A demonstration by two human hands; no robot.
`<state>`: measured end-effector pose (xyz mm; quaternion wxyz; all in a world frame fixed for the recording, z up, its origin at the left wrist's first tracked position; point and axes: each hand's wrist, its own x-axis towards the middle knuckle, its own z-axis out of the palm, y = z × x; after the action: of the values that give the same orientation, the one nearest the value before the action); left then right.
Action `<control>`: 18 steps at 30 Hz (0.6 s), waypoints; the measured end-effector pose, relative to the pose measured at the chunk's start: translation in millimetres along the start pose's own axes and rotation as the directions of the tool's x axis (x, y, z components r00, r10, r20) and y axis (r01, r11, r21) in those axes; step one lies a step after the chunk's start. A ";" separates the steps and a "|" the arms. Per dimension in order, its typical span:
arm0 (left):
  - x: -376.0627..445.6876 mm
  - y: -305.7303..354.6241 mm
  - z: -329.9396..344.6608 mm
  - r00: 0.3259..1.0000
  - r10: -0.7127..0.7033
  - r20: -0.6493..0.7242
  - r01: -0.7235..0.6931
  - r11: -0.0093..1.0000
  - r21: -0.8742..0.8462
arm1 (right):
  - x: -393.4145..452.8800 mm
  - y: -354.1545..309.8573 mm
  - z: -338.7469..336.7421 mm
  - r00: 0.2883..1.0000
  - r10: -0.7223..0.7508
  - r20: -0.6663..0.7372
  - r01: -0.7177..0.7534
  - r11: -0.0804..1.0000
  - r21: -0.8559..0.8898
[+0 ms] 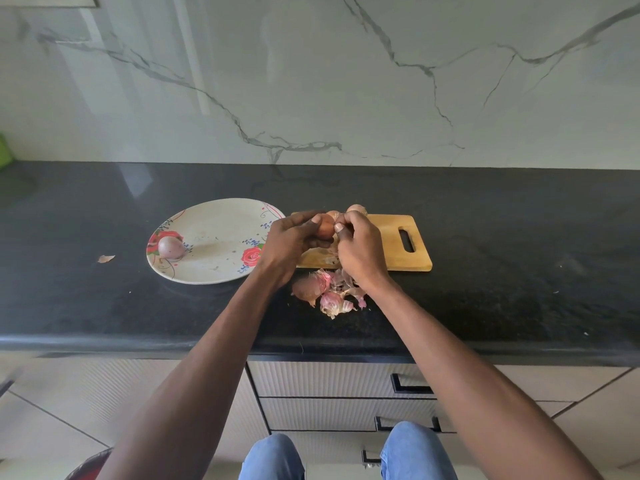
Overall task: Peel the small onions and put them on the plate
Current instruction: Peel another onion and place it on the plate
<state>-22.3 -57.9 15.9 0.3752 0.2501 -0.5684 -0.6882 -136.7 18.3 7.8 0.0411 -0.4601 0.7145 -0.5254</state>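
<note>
Brown and papery, the small onion (325,229) sits between both hands above the near-left corner of the wooden cutting board (391,244); only a sliver of it shows, the rest hidden by fingers. The left hand (292,242) curls round it from the left, thumb across the top. The right hand (356,247) meets it from the right, its fingertips (341,229) bunched against the onion's right end; whether they pinch a flap of skin is too small to tell. Two more unpeeled onions (356,209) peek out just behind the hands at the board's far edge, mostly covered. Much of the board's left half is hidden under the hands.

On the black countertop (502,299), just in front of the board, lies a heap of pink and brown peels (329,292), its far edge tucked beneath the right wrist. Left of the board, touching or nearly touching it, is a floral plate (214,244) holding one peeled purple onion (171,247) near its left rim. A stray peel scrap (105,259) lies left of the plate.
</note>
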 end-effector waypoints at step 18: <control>1.3 7.8 -0.4 0.982 -0.178 0.059 0.188 0.920 -0.345 | 4.4 3.4 -10.1 0.992 -0.076 -0.102 0.087 0.991 0.103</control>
<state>-21.0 -59.7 23.4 0.3401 0.2224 -0.4163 -0.8133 -146.7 22.5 11.5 0.0094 -0.4598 0.6671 -0.5860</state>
